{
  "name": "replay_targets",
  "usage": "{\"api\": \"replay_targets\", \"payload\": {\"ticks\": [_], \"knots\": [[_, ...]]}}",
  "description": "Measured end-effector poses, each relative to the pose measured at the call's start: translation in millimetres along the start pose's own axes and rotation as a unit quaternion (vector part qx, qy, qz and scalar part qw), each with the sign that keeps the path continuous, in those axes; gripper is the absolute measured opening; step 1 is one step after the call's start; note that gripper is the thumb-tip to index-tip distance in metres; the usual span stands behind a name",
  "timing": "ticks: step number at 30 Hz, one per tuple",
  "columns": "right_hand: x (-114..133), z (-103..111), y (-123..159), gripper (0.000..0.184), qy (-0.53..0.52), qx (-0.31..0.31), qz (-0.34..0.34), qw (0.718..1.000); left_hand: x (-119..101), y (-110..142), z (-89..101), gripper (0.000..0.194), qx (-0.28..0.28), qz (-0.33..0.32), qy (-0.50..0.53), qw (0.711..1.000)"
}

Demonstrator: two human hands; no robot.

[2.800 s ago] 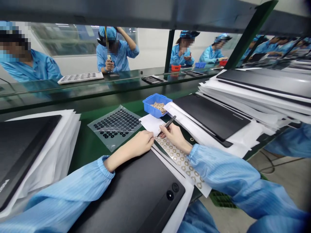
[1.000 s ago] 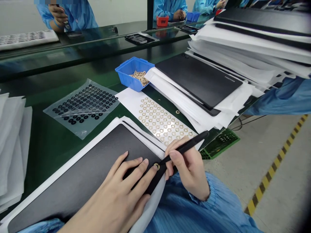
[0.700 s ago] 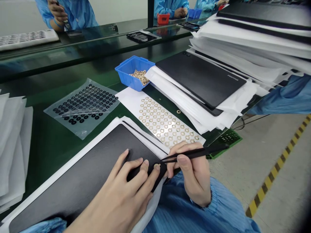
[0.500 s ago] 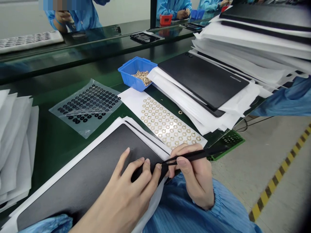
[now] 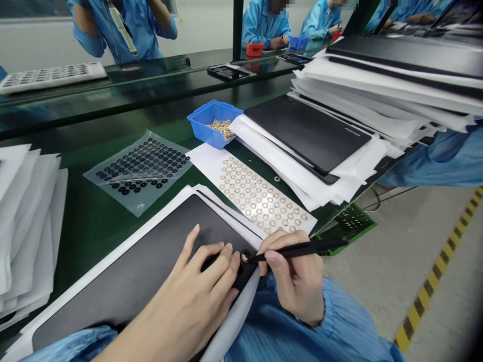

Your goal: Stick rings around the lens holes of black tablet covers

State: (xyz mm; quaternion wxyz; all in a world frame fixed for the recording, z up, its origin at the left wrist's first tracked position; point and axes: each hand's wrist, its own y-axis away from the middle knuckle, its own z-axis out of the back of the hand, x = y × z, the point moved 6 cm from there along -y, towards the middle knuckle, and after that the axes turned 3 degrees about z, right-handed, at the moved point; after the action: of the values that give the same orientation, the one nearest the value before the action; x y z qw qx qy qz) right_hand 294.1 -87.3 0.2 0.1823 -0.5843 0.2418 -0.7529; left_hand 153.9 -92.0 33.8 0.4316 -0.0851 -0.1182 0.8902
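Note:
My left hand (image 5: pixel 199 289) lies on a black tablet back cover (image 5: pixel 139 266), fingers partly spread, fingertips beside its corner. Black tweezers (image 5: pixel 305 249) are held in my right hand (image 5: pixel 298 279), with their tip at a round camera opening (image 5: pixel 246 256) in that corner. A pale, gold-toned piece shows inside the opening; its exact shape is too small to tell. Under the cover is white wrapping (image 5: pixel 188 190). Just beyond my right hand lies a white sheet (image 5: pixel 207 157) carrying rows of gold-coloured rings.
A blue bin (image 5: pixel 206 131) holds loose rings. Left of it lies a clear sheet (image 5: pixel 138 203) of black rings. Stacked covers in white wrapping (image 5: pixel 320 136) stand at right, white sleeves (image 5: pixel 30 216) at left. A co-worker (image 5: pixel 143 30) is across the bench.
My left fingertips have drawn back slightly, and the round opening now shows. The tweezer tips, apart before, now appear together at it. The view has tilted up a little.

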Motion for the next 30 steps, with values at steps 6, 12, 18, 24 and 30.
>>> {"api": "replay_targets", "payload": {"ticks": [6,12,18,24,30], "knots": [[7.2,-3.2,3.2,0.015,-0.07,0.033,-0.006,0.997,5.1,5.9,-1.4,0.03,-0.004,0.021,0.039,0.999],[24.7,7.0,-74.1,0.009,0.066,0.053,0.077,0.993,34.8,16.7,4.4,0.03,0.02,0.063,0.025,0.998],[-28.0,-35.6,-222.1,0.025,0.208,0.009,0.101,0.973,136.2,51.8,19.2,0.029,-0.023,0.285,-0.006,0.958],[-84.5,-78.0,-279.6,0.013,0.324,0.107,0.047,0.939,203.5,102.2,4.1,0.029,-0.096,0.463,0.012,0.881],[-58.0,-91.6,-282.6,0.015,0.302,0.167,0.09,0.934,203.6,102.7,-5.4,0.025,-0.114,0.46,0.025,0.88]]}}
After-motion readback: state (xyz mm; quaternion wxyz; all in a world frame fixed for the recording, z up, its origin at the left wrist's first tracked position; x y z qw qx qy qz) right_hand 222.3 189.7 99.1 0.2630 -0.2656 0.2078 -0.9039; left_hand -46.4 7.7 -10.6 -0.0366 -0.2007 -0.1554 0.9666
